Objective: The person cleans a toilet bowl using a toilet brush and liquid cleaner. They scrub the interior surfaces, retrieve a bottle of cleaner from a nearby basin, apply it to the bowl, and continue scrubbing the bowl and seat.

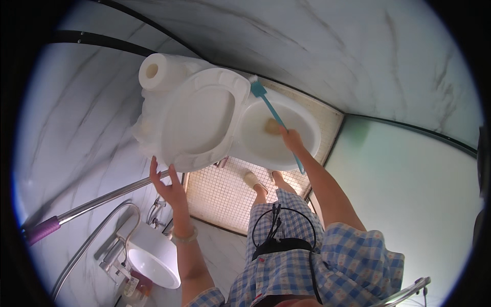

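Note:
The toilet bowl point(253, 134) stands uncovered, with brownish water at its bottom. Its white seat and lid point(199, 119) are raised to the left. Over the bowl, my right hand point(292, 140) grips the handle of a blue toilet brush point(273, 110). The brush's head, tipped with white bristles, is at the bowl's rear rim, beside the raised seat. My left hand point(168, 188) is below the lid's lower edge with its fingers apart, holding nothing; whether a fingertip touches the lid I cannot tell.
A toilet paper roll point(152, 71) lies behind the lid. A metal pole with a purple grip point(44, 229) slants across the left, above a small washbasin point(153, 266) and a shower hose point(92, 230). Marble-patterned walls and a frosted glass panel point(399, 184) enclose the tiled floor point(215, 195).

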### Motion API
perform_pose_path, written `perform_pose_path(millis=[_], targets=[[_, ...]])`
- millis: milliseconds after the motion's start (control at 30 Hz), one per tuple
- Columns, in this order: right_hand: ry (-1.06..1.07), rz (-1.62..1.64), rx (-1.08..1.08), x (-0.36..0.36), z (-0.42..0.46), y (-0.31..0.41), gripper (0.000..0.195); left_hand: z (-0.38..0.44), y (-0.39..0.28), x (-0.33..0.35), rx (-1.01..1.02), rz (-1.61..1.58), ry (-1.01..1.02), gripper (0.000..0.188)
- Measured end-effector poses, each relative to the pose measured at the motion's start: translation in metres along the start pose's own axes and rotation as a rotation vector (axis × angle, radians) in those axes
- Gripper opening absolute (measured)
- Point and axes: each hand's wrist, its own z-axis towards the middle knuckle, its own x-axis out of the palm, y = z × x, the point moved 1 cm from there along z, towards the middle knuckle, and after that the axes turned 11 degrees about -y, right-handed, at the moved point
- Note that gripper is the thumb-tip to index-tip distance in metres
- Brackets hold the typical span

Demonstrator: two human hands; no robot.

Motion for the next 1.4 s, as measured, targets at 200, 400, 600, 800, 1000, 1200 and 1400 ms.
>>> perform_pose_path(millis=[200,400,600,800,1000,1200,1400], targets=[[-0.013,0.221,0.000,0.026,-0.015,-0.036,0.065,0.014,-0.011,0.010,0.039,0.011,0.001,0.037],[0.071,0.338,0.114,0.011,-0.050,-0.034,0.059,0.016,-0.003,0.011,-0.005,-0.098,0.017,0.034],[0.499,1.022,0.439,-0.031,-0.120,-0.008,0.053,-0.003,0.002,-0.013,0.077,-0.125,-0.043,0.031],[0.586,1.329,0.588,-0.010,-0.132,0.055,0.049,-0.090,0.045,-0.062,-0.143,0.026,0.181,0.017],[0.607,1.545,0.623,0.014,-0.157,0.111,0.049,-0.122,0.053,-0.110,-0.468,-0.344,0.275,0.013],[0.302,1.271,0.559,0.043,-0.156,0.099,0.056,-0.121,0.061,-0.158,-0.607,-0.402,0.227,0.011],[0.226,1.196,0.399,0.051,-0.154,0.099,0.055,-0.132,0.068,-0.185,-0.617,-0.402,0.234,0.010]])
